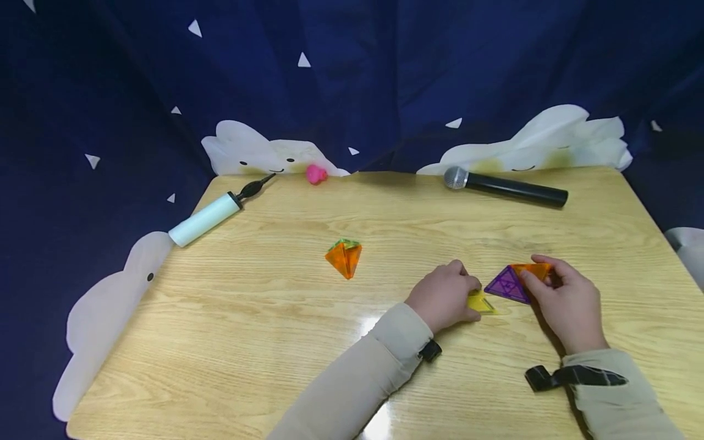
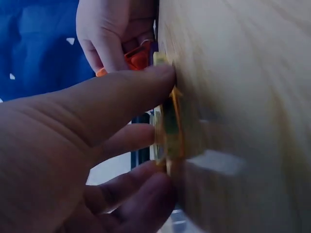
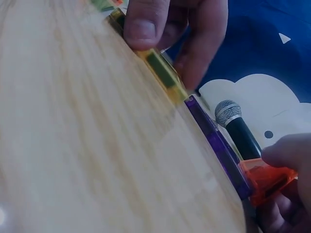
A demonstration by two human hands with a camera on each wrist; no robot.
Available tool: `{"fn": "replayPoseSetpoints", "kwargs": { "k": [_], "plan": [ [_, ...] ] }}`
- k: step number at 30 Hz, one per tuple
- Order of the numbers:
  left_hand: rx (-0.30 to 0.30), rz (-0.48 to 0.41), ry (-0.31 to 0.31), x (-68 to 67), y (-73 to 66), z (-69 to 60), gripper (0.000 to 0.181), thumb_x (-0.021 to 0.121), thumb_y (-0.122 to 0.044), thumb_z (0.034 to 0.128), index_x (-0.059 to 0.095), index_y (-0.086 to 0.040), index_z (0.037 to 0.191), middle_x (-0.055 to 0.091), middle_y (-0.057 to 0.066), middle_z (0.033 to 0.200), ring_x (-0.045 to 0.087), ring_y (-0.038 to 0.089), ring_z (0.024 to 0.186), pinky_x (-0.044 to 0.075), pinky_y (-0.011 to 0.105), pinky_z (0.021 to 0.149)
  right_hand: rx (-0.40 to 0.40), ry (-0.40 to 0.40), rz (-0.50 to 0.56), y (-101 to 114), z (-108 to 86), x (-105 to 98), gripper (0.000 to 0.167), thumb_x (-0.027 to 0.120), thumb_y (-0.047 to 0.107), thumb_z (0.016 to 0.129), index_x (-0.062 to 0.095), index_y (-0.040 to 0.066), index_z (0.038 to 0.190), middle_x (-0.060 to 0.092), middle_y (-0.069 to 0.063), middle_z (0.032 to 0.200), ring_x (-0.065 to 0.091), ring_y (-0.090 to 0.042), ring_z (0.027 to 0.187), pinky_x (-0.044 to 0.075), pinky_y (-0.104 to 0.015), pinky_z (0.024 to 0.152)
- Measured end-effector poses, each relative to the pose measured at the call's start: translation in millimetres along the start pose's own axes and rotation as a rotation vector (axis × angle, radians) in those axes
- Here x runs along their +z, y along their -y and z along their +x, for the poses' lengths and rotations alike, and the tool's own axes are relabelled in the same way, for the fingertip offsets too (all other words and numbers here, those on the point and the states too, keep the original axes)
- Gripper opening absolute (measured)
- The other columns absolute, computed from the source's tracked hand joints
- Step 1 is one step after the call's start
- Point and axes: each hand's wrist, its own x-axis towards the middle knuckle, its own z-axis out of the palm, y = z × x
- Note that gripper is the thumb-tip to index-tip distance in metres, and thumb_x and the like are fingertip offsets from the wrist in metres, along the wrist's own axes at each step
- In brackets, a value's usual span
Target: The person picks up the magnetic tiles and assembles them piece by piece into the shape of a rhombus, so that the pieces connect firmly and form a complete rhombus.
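A yellow triangular magnetic tile (image 1: pixel 481 303) lies low on the tabletop, pinched between the thumb and fingers of my left hand (image 1: pixel 444 296). Just right of it is a purple triangular magnetic tile (image 1: pixel 507 285), flat on the wood. An orange triangular magnetic tile (image 1: pixel 532 269) meets the purple one along an edge, and my right hand (image 1: pixel 569 302) grips it. In the right wrist view the orange tile (image 3: pixel 268 178) tilts up from the purple tile (image 3: pixel 216 141). The yellow tile's corner (image 3: pixel 177 92) comes very close to the purple one; whether they touch, I cannot tell.
A small orange and green tile pyramid (image 1: pixel 344 258) stands mid-table. Along the back lie a black microphone (image 1: pixel 508 186), a pink toy (image 1: pixel 316 174) and a pale blue hand pump (image 1: pixel 206 219). Dark blue fabric (image 1: pixel 352 73) with white cloud shapes borders the table.
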Motion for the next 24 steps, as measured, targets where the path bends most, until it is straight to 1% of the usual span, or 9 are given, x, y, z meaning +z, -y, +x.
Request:
{"fn": "replayPoseSetpoints", "kwargs": {
  "k": [2, 4, 7, 10, 12, 14, 19, 20, 24],
  "plan": [
    [0.035, 0.038, 0.004, -1.3, 2.4, -2.7, 0.042, 0.076, -0.050, 0.0862, 0.070, -0.029, 0.123, 0.059, -0.009, 0.112, 0.054, 0.005, 0.091, 0.047, 0.018, 0.076, -0.008, 0.009, -0.010, -1, -0.6, 1, 0.042, 0.068, 0.028, 0.097, 0.064, 0.003, 0.131, 0.065, -0.019, 0.098, 0.050, -0.021, 0.078, 0.036, -0.014, 0.058],
    [0.082, 0.042, 0.004, -2.5, 6.8, -4.6, 0.035, 0.073, -0.045, 0.0887, 0.071, -0.027, 0.118, 0.059, -0.011, 0.102, 0.052, 0.003, 0.084, 0.045, 0.017, 0.071, -0.015, 0.007, -0.014, -1, -0.7, 1, 0.042, 0.068, 0.028, 0.097, 0.065, 0.003, 0.130, 0.066, -0.020, 0.099, 0.051, -0.022, 0.080, 0.036, -0.014, 0.058],
    [0.152, -0.008, 0.000, -4.2, 15.6, -6.1, 0.020, 0.068, -0.038, 0.0919, 0.070, -0.024, 0.106, 0.054, -0.012, 0.085, 0.047, 0.003, 0.072, 0.039, 0.017, 0.062, -0.027, 0.003, -0.012, -2, -0.6, 2, 0.041, 0.068, 0.028, 0.096, 0.066, 0.002, 0.128, 0.066, -0.021, 0.100, 0.051, -0.022, 0.080, 0.036, -0.014, 0.059],
    [0.177, -0.055, -0.043, -3.3, 23.9, -5.4, 0.009, 0.061, -0.029, 0.0967, 0.065, -0.023, 0.092, 0.051, -0.011, 0.074, 0.044, 0.003, 0.064, 0.035, 0.018, 0.058, -0.033, 0.008, -0.008, -3, -1.3, 1, 0.041, 0.069, 0.029, 0.096, 0.067, 0.002, 0.127, 0.067, -0.020, 0.099, 0.051, -0.019, 0.079, 0.036, -0.014, 0.059],
    [0.171, -0.069, -0.074, -1.3, 27.2, -3.6, 0.015, 0.056, -0.025, 0.0997, 0.062, -0.022, 0.086, 0.051, -0.010, 0.070, 0.043, 0.003, 0.061, 0.034, 0.018, 0.057, -0.042, 0.009, -0.007, -5, -1.9, 1, 0.040, 0.070, 0.029, 0.095, 0.068, 0.001, 0.124, 0.067, -0.020, 0.097, 0.050, -0.017, 0.076, 0.036, -0.016, 0.058],
    [0.156, -0.082, -0.101, 0.2, 28.1, -2.0, 0.019, 0.053, -0.025, 0.1016, 0.064, -0.021, 0.086, 0.054, -0.010, 0.069, 0.043, 0.003, 0.059, 0.035, 0.018, 0.057, -0.050, 0.011, -0.014, -5, -2.3, 1, 0.039, 0.070, 0.029, 0.094, 0.069, 0.001, 0.122, 0.068, -0.020, 0.096, 0.050, -0.017, 0.075, 0.037, -0.018, 0.058],
    [0.085, -0.184, -0.076, 1.0, 21.3, 2.9, 0.028, 0.059, -0.046, 0.0995, 0.060, -0.021, 0.086, 0.054, -0.011, 0.069, 0.044, 0.002, 0.058, 0.035, 0.017, 0.054, -0.089, 0.009, -0.018, -5, -1.8, 1, 0.038, 0.069, 0.029, 0.095, 0.070, 0.001, 0.120, 0.068, -0.021, 0.098, 0.053, -0.021, 0.078, 0.037, -0.020, 0.058],
    [0.068, -0.196, -0.075, 1.6, 19.4, 4.3, 0.031, 0.059, -0.048, 0.0987, 0.057, -0.021, 0.083, 0.051, -0.011, 0.067, 0.043, 0.003, 0.057, 0.034, 0.018, 0.053, -0.097, 0.012, -0.018, -5, -1.9, 1, 0.038, 0.069, 0.029, 0.095, 0.070, 0.001, 0.120, 0.069, -0.020, 0.100, 0.054, -0.021, 0.080, 0.037, -0.019, 0.060],
    [0.010, -0.200, -0.133, 5.9, 12.4, 10.8, 0.032, 0.063, -0.044, 0.0979, 0.054, -0.022, 0.077, 0.048, -0.012, 0.063, 0.042, 0.002, 0.055, 0.033, 0.016, 0.051, -0.145, 0.016, -0.010, -4, -2.5, 2, 0.035, 0.073, 0.027, 0.093, 0.072, 0.003, 0.118, 0.069, -0.018, 0.101, 0.051, -0.011, 0.078, 0.037, -0.018, 0.061]
  ]
}}
